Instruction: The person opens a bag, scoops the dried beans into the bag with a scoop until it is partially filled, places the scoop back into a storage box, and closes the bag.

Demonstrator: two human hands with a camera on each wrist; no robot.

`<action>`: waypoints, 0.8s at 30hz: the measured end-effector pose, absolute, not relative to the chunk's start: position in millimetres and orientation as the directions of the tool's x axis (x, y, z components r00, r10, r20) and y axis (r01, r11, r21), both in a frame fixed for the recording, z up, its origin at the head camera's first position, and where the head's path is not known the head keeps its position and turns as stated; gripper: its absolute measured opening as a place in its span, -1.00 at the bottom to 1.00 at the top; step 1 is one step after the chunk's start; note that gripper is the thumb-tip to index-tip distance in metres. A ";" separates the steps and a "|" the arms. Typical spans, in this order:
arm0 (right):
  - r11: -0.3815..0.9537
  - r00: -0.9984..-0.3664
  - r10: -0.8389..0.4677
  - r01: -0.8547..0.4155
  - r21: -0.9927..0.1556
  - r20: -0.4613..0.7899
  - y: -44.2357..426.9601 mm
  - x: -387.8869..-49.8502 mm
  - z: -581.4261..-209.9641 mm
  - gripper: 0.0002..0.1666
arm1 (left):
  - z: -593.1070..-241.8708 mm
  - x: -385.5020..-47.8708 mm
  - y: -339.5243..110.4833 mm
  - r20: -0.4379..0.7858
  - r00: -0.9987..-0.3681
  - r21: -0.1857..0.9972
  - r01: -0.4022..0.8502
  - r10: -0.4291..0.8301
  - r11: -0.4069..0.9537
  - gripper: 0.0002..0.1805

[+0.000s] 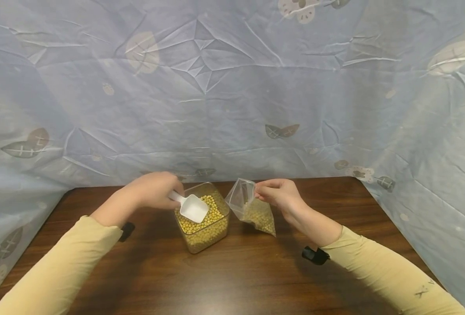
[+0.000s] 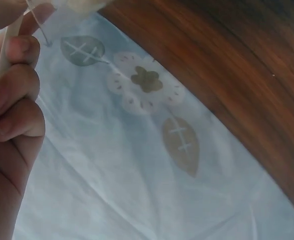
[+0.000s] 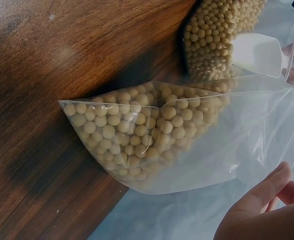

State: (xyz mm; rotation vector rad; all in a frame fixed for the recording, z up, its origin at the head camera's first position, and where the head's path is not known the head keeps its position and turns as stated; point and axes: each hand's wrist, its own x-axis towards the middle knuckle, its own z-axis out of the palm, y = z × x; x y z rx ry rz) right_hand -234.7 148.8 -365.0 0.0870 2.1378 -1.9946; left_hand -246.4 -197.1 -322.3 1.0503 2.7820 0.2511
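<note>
In the head view my left hand (image 1: pixel 156 189) grips the handle of a white scoop (image 1: pixel 194 208), its bowl above the beans and showing nothing inside. Under it stands a clear square container (image 1: pixel 206 239) filled with round yellow soybeans (image 1: pixel 216 214). My right hand (image 1: pixel 280 195) pinches the top edge of a clear plastic bag (image 1: pixel 241 192), whose lower part holds more soybeans. The right wrist view shows this bag (image 3: pixel 137 135) close up, its mouth spread, with thumb and finger (image 3: pixel 266 187) at the rim. Curled fingers (image 2: pixel 17 90) hold the scoop handle (image 2: pixel 7 50) in the left wrist view.
The dark wooden table (image 1: pixel 232 284) carries the container and the bag. A pale blue patterned cloth (image 1: pixel 216 109) hangs behind and along both sides, meeting the table's edges. A black wrist strap piece (image 1: pixel 315 255) shows by the right sleeve.
</note>
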 end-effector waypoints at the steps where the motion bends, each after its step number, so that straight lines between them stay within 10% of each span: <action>1: 0.079 -0.975 -0.104 0.189 -0.979 -0.197 148.9 -234.7 -364.9 -0.66 | -322.4 -246.8 -194.7 -0.094 -0.737 0.200 0.644 0.669 0.738 -0.97; 24: 0.044 -0.975 -0.098 0.195 -0.980 -0.199 149.4 -234.2 -367.2 -0.67 | -360.3 -248.2 -156.5 -0.150 -0.679 0.236 0.681 0.718 0.693 -0.87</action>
